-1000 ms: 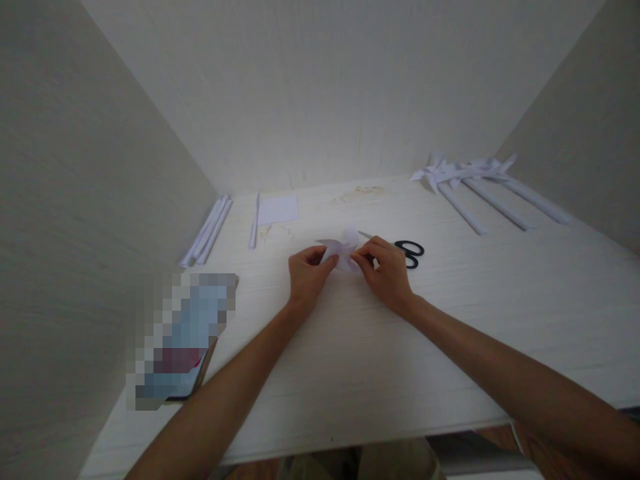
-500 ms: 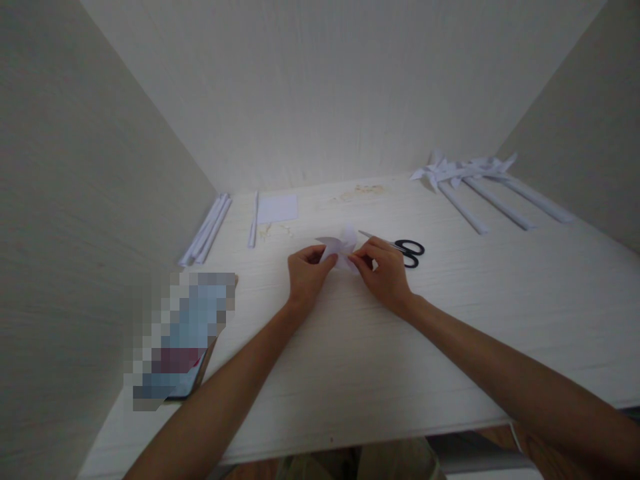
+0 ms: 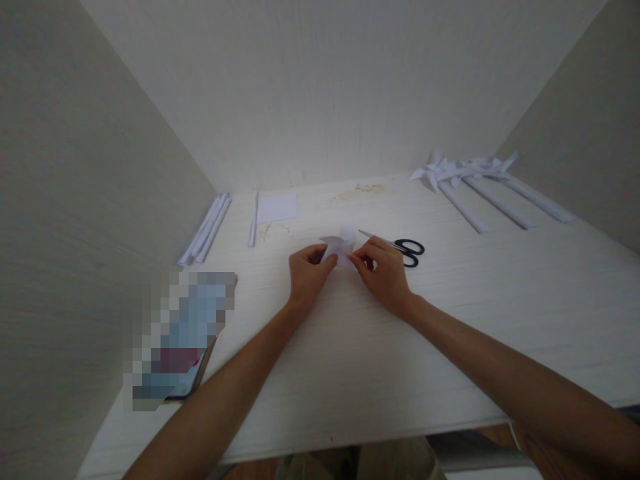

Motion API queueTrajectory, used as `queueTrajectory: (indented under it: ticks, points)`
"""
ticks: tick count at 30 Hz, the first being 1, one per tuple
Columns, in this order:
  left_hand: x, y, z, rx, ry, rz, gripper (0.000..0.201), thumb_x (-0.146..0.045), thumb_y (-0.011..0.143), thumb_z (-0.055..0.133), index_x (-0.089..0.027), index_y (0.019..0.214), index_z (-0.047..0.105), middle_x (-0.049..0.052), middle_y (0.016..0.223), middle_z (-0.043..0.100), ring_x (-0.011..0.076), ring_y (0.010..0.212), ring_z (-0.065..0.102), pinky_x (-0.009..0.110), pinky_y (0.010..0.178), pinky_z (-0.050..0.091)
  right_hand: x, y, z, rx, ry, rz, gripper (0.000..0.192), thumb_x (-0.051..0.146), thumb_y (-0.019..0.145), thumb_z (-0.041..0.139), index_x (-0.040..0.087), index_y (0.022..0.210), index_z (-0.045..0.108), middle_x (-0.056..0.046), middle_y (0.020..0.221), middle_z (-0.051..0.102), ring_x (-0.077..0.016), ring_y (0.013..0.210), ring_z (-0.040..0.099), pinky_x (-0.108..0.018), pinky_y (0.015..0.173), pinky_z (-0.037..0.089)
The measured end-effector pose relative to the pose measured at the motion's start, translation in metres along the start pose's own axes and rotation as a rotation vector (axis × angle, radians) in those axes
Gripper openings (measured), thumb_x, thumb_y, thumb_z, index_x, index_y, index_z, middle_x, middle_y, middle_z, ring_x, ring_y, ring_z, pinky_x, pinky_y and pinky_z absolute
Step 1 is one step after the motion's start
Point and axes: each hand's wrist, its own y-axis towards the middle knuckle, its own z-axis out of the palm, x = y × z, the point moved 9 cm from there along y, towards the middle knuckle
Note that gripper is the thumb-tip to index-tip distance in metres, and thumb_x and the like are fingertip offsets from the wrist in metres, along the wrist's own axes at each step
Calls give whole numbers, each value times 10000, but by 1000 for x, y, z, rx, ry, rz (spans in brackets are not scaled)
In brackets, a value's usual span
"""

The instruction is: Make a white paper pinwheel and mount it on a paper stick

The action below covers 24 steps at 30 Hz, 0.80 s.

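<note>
A small folded white paper piece (image 3: 341, 247) rests on the white table (image 3: 350, 347) near its middle. My left hand (image 3: 306, 273) pinches its left side with thumb and fingers. My right hand (image 3: 383, 270) pinches its right side, fingertips curled onto the paper. Black-handled scissors (image 3: 407, 251) lie just right of my right hand, blades pointing left behind the paper.
Rolled white paper sticks (image 3: 207, 229) lie at the back left, beside a single stick (image 3: 255, 220) and a small white sheet (image 3: 277, 207). Finished paper pinwheels on sticks (image 3: 473, 180) lie at the back right. A blurred-out object (image 3: 177, 333) sits at the left edge. Walls enclose three sides.
The paper's upper flap has folded down a little between my fingers. Both hands stay in nearly the same place.
</note>
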Motion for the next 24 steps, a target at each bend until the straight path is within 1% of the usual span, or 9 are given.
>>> queueTrajectory:
  ticks: [3, 8, 14, 24]
  points:
    - [0, 0, 1, 1, 3, 6, 112, -111, 575, 609, -128, 671, 663, -2, 655, 666, 125, 611, 602, 235, 598, 477, 0, -1, 0, -5, 0, 1, 195, 201, 766, 543, 176, 573, 530, 6, 597, 487, -111, 547, 440, -245, 544, 353]
    - [-5, -1, 2, 3, 15, 34, 88, -120, 579, 613, -122, 653, 660, 5, 649, 666, 129, 620, 605, 239, 607, 479, -1, 0, 0, -7, -34, 25, 253, 224, 776, 537, 177, 532, 488, 10, 567, 469, -110, 540, 430, -242, 524, 333]
    - [-2, -1, 1, -3, 11, 28, 94, -117, 576, 615, -120, 659, 659, 3, 648, 662, 121, 608, 598, 233, 600, 473, 0, 0, 0, 2, -8, 0, 197, 209, 770, 546, 174, 577, 526, 8, 606, 490, -108, 551, 445, -243, 547, 353]
    - [-3, -1, 1, -4, -2, 27, 82, -138, 557, 635, -129, 638, 646, 0, 637, 651, 117, 598, 588, 231, 591, 466, -2, 1, -1, -4, -5, 40, 200, 209, 753, 559, 171, 559, 521, 10, 581, 485, -106, 540, 442, -238, 531, 342]
